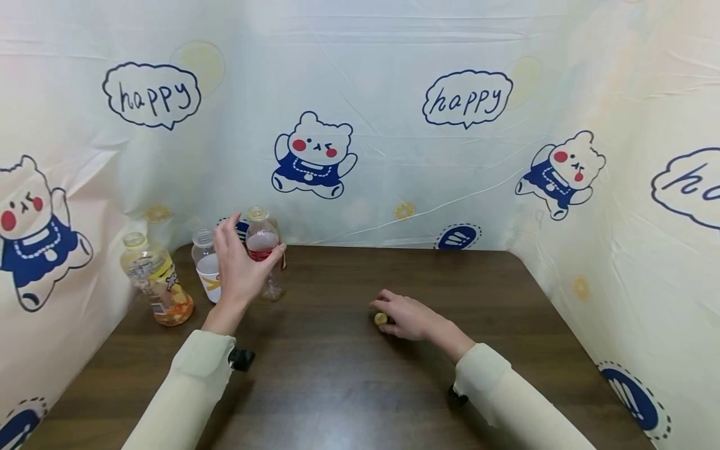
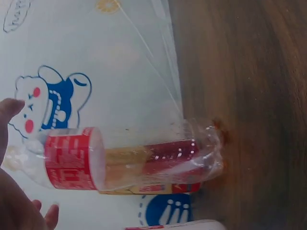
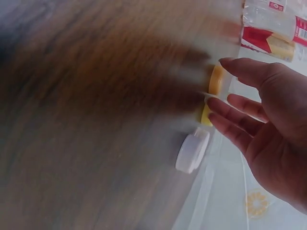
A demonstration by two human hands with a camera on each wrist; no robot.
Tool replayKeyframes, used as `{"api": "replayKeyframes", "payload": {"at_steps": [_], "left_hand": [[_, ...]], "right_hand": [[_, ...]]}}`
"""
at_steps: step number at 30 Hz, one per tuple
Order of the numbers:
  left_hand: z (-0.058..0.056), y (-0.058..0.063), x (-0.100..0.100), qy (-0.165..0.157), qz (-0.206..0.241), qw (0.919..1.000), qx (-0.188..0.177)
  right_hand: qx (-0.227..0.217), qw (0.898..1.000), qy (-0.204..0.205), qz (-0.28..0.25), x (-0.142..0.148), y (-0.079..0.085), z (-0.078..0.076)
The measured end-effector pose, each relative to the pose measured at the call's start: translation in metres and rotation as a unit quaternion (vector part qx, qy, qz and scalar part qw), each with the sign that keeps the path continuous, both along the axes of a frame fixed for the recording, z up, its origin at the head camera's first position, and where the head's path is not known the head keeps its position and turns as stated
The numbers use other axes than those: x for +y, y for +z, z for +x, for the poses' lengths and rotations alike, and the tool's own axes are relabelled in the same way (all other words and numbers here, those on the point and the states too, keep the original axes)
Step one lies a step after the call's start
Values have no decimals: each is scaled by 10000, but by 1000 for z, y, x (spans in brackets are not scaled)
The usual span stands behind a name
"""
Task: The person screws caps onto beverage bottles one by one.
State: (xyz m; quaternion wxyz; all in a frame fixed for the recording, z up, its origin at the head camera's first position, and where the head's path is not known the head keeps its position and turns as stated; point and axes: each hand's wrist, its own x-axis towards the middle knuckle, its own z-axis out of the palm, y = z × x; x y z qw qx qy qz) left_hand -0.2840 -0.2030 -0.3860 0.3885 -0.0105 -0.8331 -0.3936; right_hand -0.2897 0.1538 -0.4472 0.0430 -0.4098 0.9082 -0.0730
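Open desk (image 1: 332, 356) separates the left hand (image 1: 242, 269), grip wide around a bottle (image 1: 262, 240) near the far edge, from the right hand (image 1: 407, 315) bracketing a cap (image 1: 380, 319), grip unclear, before printed sheeting (image 1: 388, 169).

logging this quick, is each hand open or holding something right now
Left hand: open, near the red-labelled bottle, not gripping it.
Right hand: fingers at a cap; can't tell if gripped.

Whether home or studio is impossible to tell, as pale sheeting (image 1: 382, 56) printed with cartoon bears (image 1: 314, 156) and "happy" bubbles (image 1: 152, 112) screens the wood-grain worktop (image 1: 337, 369) on three sides.
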Motion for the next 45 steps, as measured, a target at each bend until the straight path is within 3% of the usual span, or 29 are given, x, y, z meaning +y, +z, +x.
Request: {"api": "replayKeyframes", "payload": {"at_steps": [5, 11, 18, 27, 31, 36, 45], "left_hand": [[-10, -6, 1, -174, 208, 9972, -699], [-19, -13, -1, -261, 329, 9935, -1055], [-24, -16, -2, -360, 268, 9946, -934], [-24, -23, -4, -761, 153, 9932, -867], [-24, -24, -4, -1010, 158, 9907, -901], [-21, -23, -1, -1279, 207, 9870, -954], [-14, -17, 7, -1468, 79, 9835, -1059]], "right_hand": [[70, 10000, 15, 65, -3, -3, -1], [151, 9998, 144, 39, -4, -5, 0], [196, 9996, 214, 70, -5, -4, 0], [-24, 9997, 226, -1, -4, -2, 3], [-12, 9996, 118, -268, -2, -3, 3], [-142, 9977, -39, -665, -2, -6, 3], [-561, 9950, -164, -810, 0, -2, 3]]}}
